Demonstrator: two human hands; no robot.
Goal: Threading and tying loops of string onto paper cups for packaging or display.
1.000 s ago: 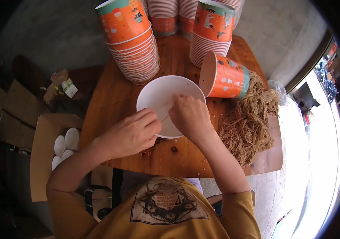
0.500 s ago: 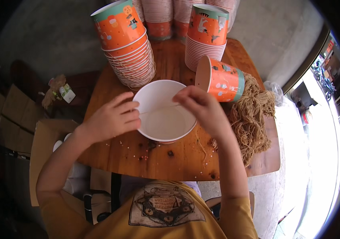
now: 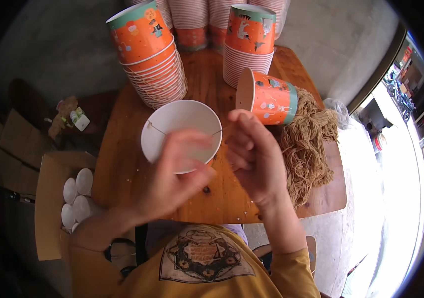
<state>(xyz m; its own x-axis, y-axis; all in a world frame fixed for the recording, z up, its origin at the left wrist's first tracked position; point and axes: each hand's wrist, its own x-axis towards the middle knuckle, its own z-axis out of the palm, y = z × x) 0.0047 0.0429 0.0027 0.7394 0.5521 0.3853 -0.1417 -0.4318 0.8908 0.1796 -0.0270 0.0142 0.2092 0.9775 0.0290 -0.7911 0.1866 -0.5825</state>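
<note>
- Bucket (image 3: pixel 184 111), white inside, is standing mouth-up on the near half of a wooden table (image 3: pixel 115 181), serving here as the clock's hub, with twelve o'clock lying at the far side.
- String (image 3: pixel 158 129) is running across its mouth; a knot (image 3: pixel 150 123) is showing at the inner wall near ten o'clock, and another visible length is crossing the rim at three.
- Right hand (image 3: pixel 255 154), just outside the rim at three to four o'clock, is gripping this length, apparently between thumb and fingers.
- Left hand (image 3: pixel 172 169), blurred, is hovering over the near rim around six o'clock, thumb apart from fingers; whether it is grasping any string, one cannot tell.
- Good handling is likely depending on an even, gentle pull, the left fingers steadying the wall; a hard tug would be risking a bent rim or a slipping knot.
- Second bucket (image 3: pixel 274 102), orange and green, is lying on its side at two o'clock, its base touching a tan twine heap (image 3: pixel 311 149) at three.
- String-draped stack (image 3: pixel 145 47) is leaning at eleven o'clock; another stack (image 3: pixel 249 42) is rising at one.
- Cardboard box (image 3: pixel 47 208) is holding white containers (image 3: pixel 85 182) at eight o'clock.
</note>
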